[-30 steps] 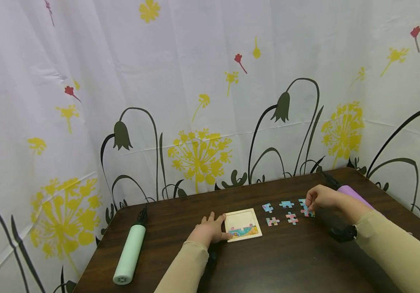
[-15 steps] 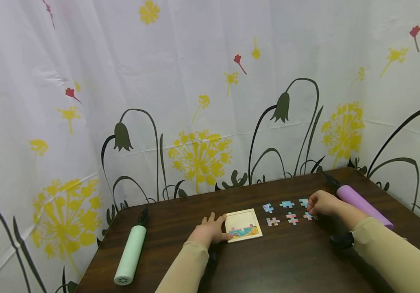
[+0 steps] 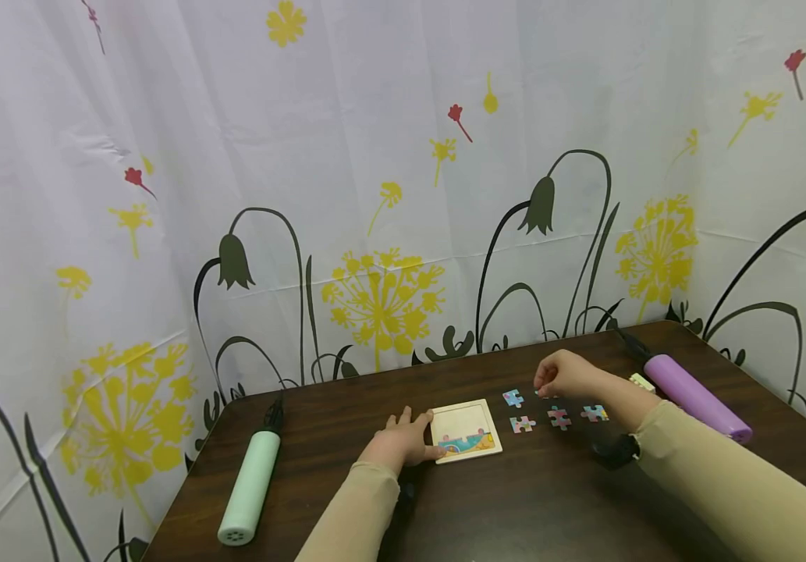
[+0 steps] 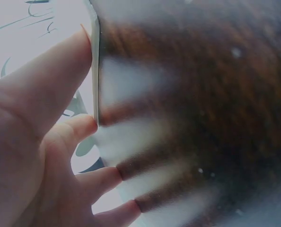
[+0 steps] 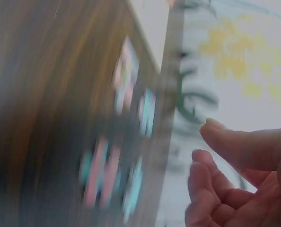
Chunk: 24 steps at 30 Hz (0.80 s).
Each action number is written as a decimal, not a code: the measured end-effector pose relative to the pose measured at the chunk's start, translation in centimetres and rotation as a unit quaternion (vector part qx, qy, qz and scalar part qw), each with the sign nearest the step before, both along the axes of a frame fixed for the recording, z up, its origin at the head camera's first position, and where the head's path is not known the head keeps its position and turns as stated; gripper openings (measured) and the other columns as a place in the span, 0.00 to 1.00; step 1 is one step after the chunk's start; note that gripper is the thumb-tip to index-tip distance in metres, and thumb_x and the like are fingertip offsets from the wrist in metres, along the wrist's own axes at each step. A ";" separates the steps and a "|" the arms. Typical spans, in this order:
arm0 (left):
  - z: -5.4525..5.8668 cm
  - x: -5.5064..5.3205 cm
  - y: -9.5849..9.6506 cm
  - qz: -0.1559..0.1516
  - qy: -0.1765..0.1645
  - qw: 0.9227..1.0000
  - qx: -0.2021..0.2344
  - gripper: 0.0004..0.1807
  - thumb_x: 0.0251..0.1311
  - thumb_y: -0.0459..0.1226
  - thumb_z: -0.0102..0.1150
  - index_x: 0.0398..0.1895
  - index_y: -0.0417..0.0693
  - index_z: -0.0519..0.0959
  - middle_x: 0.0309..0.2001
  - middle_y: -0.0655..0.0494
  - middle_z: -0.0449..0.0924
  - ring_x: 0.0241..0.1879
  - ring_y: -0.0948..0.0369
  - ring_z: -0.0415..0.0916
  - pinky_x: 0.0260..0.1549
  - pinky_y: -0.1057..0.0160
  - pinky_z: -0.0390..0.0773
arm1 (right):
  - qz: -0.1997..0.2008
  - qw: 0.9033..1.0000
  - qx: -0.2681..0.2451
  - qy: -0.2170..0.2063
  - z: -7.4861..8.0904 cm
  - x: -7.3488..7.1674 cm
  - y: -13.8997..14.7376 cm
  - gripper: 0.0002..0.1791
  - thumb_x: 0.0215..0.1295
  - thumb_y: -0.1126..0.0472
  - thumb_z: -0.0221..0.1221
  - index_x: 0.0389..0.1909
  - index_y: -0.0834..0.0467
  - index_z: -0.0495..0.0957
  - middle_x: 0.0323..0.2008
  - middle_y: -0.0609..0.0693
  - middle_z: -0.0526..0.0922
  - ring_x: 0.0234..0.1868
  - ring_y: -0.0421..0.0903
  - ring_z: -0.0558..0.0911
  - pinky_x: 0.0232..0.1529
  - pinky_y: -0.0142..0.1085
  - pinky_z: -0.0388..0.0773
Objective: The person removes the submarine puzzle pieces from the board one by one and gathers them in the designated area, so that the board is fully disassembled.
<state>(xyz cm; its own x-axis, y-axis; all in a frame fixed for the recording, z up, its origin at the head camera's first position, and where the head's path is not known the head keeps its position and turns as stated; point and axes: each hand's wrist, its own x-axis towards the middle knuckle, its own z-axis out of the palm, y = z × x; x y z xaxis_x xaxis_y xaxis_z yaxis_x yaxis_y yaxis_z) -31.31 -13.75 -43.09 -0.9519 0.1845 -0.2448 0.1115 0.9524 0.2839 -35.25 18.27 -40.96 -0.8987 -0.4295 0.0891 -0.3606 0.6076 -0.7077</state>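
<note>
The left hand [image 3: 397,446], with fingers spread wide, touches the left edge of the wooden puzzle board [image 3: 460,420], which lies flat on the dark table [image 3: 515,507]. The right hand [image 3: 568,378] is above the loose puzzle pieces [image 3: 559,417], to the right of this board; between its thumb and curled fingers there is a narrow gap. One piece [image 3: 541,394] is partly hidden by this hand.

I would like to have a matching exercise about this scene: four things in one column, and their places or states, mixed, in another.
1. left hand
2. right hand
3. wooden frame
4. green cylinder

A. over loose puzzle pieces
B. near the table's left edge
C. touching the frame
D. coloured only in its nearer part

Pairs: 1-C, 2-A, 3-D, 4-B
</note>
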 end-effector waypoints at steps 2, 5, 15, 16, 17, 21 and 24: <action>0.0 0.0 -0.1 0.002 -0.001 1.000 0.000 0.40 0.60 0.53 0.66 0.73 0.52 0.65 0.74 0.36 0.52 0.71 0.34 0.49 0.62 0.31 0.55 | 0.017 1.000 0.003 -0.005 -0.1 0.1 -2.2 0.05 0.55 0.73 0.67 0.28 0.63 0.81 0.23 0.47 0.80 0.26 0.42 0.76 0.28 0.37 0.75; 0.0 0.0 -0.1 0.003 -0.003 1.000 0.002 0.40 0.60 0.53 0.66 0.73 0.52 0.65 0.74 0.36 0.52 0.71 0.34 0.48 0.62 0.32 0.55 | 0.044 0.999 0.011 -0.012 -0.7 0.5 -5.5 0.05 0.55 0.73 0.68 0.29 0.63 0.82 0.24 0.47 0.79 0.26 0.42 0.76 0.28 0.36 0.75; 0.1 0.0 -0.2 0.001 -0.006 1.000 -0.001 0.40 0.61 0.54 0.64 0.74 0.53 0.64 0.75 0.37 0.50 0.72 0.35 0.47 0.62 0.32 0.55 | 0.083 0.997 0.005 -0.005 -3.9 1.2 -12.5 0.12 0.51 0.73 0.71 0.33 0.60 0.79 0.23 0.47 0.76 0.23 0.41 0.73 0.23 0.32 0.70; 0.1 0.0 -0.2 -0.001 -0.006 1.000 -0.001 0.40 0.61 0.54 0.64 0.74 0.53 0.64 0.75 0.37 0.50 0.72 0.34 0.46 0.62 0.32 0.54 | 0.086 0.996 0.000 -0.004 -4.1 1.2 -12.7 0.12 0.50 0.73 0.71 0.33 0.61 0.79 0.23 0.47 0.76 0.23 0.41 0.73 0.23 0.32 0.70; 0.1 0.0 -0.2 -0.002 -0.007 1.000 0.000 0.40 0.61 0.54 0.64 0.74 0.53 0.64 0.75 0.37 0.50 0.72 0.34 0.46 0.62 0.32 0.54 | 0.090 0.996 -0.002 -0.001 -4.3 1.1 -13.0 0.13 0.50 0.73 0.72 0.34 0.61 0.79 0.23 0.47 0.76 0.23 0.41 0.73 0.24 0.33 0.70; 0.0 0.0 -0.3 -0.004 -0.004 1.000 -0.002 0.40 0.61 0.55 0.64 0.74 0.53 0.64 0.75 0.37 0.50 0.72 0.34 0.46 0.62 0.32 0.55 | 0.096 0.995 -0.003 0.004 -5.0 1.0 -13.7 0.14 0.48 0.70 0.74 0.32 0.60 0.79 0.23 0.46 0.75 0.24 0.40 0.72 0.25 0.33 0.71; 0.0 0.0 -0.3 -0.003 -0.003 1.000 -0.002 0.40 0.61 0.55 0.64 0.74 0.54 0.64 0.75 0.37 0.50 0.72 0.35 0.46 0.63 0.32 0.55 | 0.092 0.996 0.011 0.010 -5.4 0.9 -14.1 0.15 0.47 0.67 0.76 0.30 0.58 0.78 0.24 0.45 0.75 0.25 0.40 0.72 0.28 0.35 0.71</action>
